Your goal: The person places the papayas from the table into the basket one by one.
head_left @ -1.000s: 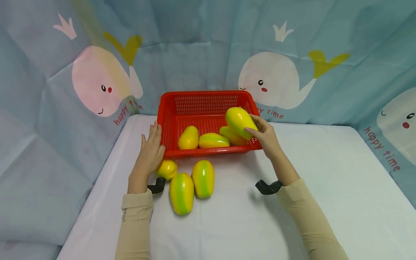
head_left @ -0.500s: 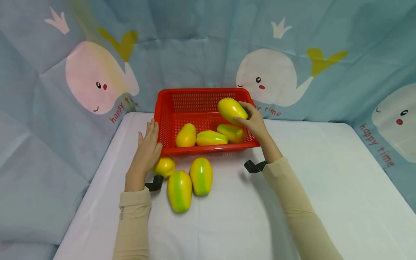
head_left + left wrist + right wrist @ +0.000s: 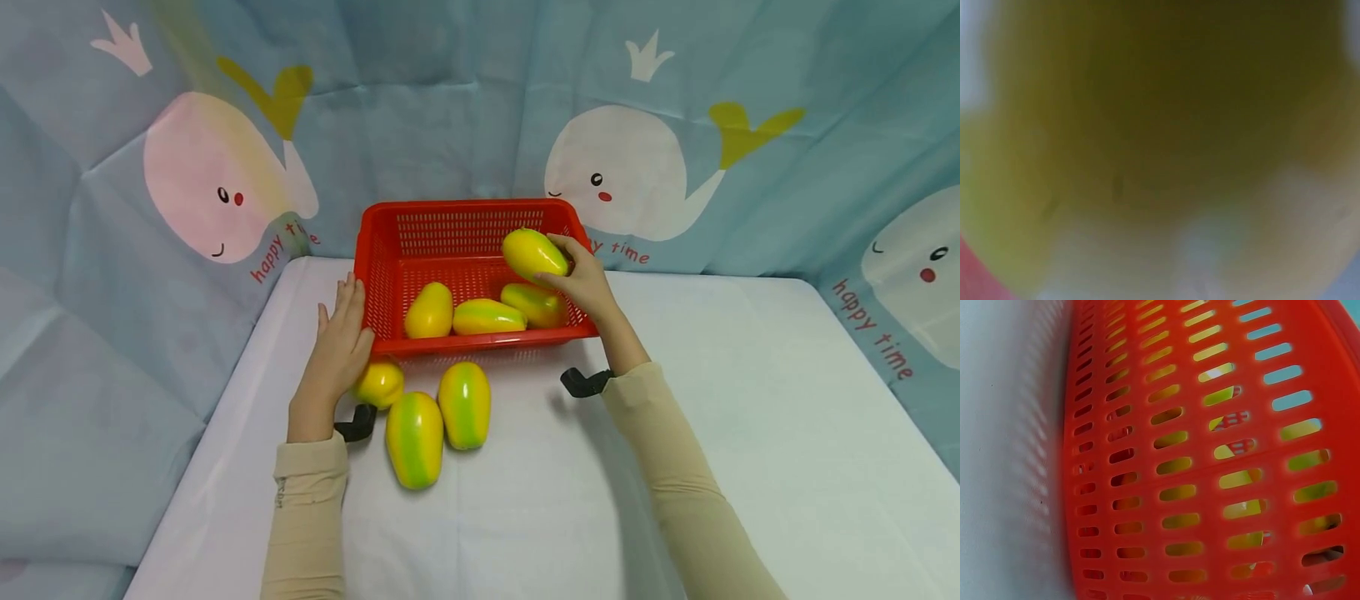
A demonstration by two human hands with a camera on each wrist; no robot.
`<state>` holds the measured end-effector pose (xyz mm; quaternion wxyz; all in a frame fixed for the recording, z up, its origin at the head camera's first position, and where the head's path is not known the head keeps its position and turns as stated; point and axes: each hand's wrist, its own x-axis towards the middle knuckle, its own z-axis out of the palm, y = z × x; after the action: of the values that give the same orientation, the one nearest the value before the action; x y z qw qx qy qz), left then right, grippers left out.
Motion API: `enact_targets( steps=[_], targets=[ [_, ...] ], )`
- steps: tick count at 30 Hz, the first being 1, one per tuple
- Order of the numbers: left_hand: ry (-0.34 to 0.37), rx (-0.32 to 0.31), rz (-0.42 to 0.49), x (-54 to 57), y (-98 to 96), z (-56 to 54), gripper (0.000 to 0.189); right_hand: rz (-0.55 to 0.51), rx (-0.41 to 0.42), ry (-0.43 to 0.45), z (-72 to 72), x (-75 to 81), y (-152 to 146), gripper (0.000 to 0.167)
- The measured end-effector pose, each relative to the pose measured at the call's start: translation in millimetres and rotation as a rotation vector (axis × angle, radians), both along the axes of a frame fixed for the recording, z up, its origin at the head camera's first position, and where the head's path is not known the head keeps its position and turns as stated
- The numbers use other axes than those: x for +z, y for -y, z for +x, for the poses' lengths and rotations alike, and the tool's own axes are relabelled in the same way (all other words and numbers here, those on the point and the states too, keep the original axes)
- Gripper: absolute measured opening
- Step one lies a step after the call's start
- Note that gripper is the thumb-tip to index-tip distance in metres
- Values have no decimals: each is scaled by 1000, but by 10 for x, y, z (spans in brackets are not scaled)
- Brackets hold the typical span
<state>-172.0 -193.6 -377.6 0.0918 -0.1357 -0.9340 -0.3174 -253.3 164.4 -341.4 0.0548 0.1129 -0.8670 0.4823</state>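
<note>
In the head view, a red slotted plastic basket [image 3: 457, 342] holds several glossy yellow-green model papayas [image 3: 489, 317] along its near side. My right hand [image 3: 585, 279] grips another papaya [image 3: 534, 252] from its right end, holding it tilted above those at the basket's right. My left hand [image 3: 341, 342] lies with fingers extended against the basket's left side. Close by that wrist is a papaya [image 3: 380, 383], partly hidden by the hand; a blurred yellow fruit surface [image 3: 1166, 125] fills the left wrist view. The basket's slotted wall [image 3: 1197, 469] fills most of the right wrist view.
Two papayas [image 3: 415, 440] [image 3: 464, 405] lie on the white table [image 3: 525, 500] in front of the basket. A blue cloth with whale prints [image 3: 450, 125] stands behind and at both sides. Black wrist cameras [image 3: 585, 383] stick out from both wrists.
My right hand has carried its papaya a little left and farther over the basket, then nearly stopped. The left hand keeps its place at the basket's side. The head view has shifted slightly.
</note>
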Motion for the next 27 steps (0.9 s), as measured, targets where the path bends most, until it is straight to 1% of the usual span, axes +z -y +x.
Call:
enact_targets(
  steps=[7, 13, 20, 27],
  targets=[
    [-11, -3, -12, -13, 16, -11, 63, 70, -12, 13, -14, 18, 25, 68],
    [-6, -1, -13, -15, 13, -12, 63, 123, -6, 7, -30, 3, 25, 66],
    [3, 3, -11, -20, 9, -14, 64, 121, -21, -13, -18, 6, 23, 62],
    [3, 7, -25, -17, 8, -16, 64, 144, -38, 5, -10, 23, 31, 64]
  ],
)
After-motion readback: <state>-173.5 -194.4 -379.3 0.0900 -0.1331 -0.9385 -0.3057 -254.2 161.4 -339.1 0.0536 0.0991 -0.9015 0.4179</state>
